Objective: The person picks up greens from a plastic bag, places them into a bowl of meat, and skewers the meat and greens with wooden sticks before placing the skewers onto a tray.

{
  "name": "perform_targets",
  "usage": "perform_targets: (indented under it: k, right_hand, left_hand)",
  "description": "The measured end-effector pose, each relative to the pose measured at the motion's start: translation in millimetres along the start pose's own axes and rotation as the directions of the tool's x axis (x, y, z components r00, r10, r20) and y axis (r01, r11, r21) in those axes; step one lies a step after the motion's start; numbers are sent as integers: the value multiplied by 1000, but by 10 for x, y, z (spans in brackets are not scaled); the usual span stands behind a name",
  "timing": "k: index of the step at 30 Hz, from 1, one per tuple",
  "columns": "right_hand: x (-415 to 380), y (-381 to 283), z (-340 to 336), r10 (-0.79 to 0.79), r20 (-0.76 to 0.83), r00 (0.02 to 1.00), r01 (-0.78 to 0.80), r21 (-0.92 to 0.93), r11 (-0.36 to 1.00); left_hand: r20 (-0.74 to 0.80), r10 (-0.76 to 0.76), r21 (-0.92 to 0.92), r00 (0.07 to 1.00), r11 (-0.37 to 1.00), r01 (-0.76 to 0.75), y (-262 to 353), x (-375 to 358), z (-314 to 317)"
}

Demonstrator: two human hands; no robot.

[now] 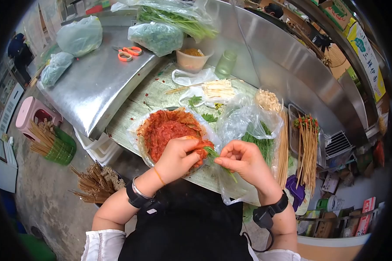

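Observation:
My left hand (177,160) is closed on a red, sauce-coated slice of meat (203,151) wrapped around green herb stems (211,152). At the other side, my right hand (244,162) pinches thumb to forefinger at the stems, whose loose ends hang below its fingertips. Under and behind my left hand is a bowl lined with clear plastic (133,132), filled with red marinated meat (167,130). Right of the bowl, an open plastic bag (235,122) holds a bunch of fine green herbs (262,140).
Bare skewers (283,152) lie at the right, beside loaded skewers (308,152) across a tray. White enoki mushrooms (218,89), a tub (191,61) and a green glass (226,64) stand farther back. Orange-handled scissors (128,53) rest on the raised steel surface (100,78).

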State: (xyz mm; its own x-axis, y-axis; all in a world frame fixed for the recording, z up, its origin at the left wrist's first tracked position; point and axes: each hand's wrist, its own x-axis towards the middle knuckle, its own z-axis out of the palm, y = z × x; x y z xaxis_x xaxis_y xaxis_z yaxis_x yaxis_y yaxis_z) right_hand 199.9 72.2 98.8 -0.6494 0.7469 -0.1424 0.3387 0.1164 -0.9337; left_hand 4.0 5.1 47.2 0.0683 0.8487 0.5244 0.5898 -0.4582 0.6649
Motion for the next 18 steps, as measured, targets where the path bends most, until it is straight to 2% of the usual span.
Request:
perform_targets:
  k: [1,2,4,6,7,8,9,11,12,14,15,16,17,18]
  right_hand:
    - [29,-10,42,18,22,1000,-20,69,997]
    - [55,-18,84,33,47,998,-39,136,990]
    - [87,-19,167,37,62,997,-49,205,977]
    - [113,31,211,42,80,996,-62,273,960]
    - [136,94,220,-43,86,995,32,130,991]
    - [153,127,223,-128,101,987,130,-14,991]
    - [160,129,225,-128,100,987,130,-14,991]
    - [172,131,232,-240,19,971,240,-94,966]
    - [171,143,252,-240,20,971,241,-95,966]
    - [170,169,320,-76,-73,994,91,229,969]
    - [181,158,348,-77,-73,994,92,229,969]
    - [187,145,377,-83,-82,993,109,386,916]
    - [188,143,395,-86,-90,992,122,533,837]
    - [195,171,403,-84,-88,993,118,535,837]
  left_hand:
    - [126,-248,-431,961,858,278,36,-12,-21]
    - [338,-395,-720,854,476,505,61,-18,-42]
    - [315,-373,-754,873,461,469,72,-18,-57]
    - [300,-433,-706,850,498,503,79,-26,-58]
    - [298,-435,-706,850,498,503,63,-43,-49]
    - [244,-473,-774,847,431,464,35,-67,-24]
    - [193,-513,-834,837,363,415,21,-85,-7]
    - [156,-523,-856,838,352,379,26,-107,-2]
    - [116,-536,-876,836,341,341,29,-120,0]
    - [99,-540,-875,836,353,332,23,-156,37]
    - [85,-544,-873,835,363,325,14,-171,62]
    - [85,-545,-873,834,363,326,-7,-185,87]
    - [50,-509,-835,859,451,315,-31,-203,113]
    - [17,-470,-790,882,535,300,-44,-219,124]
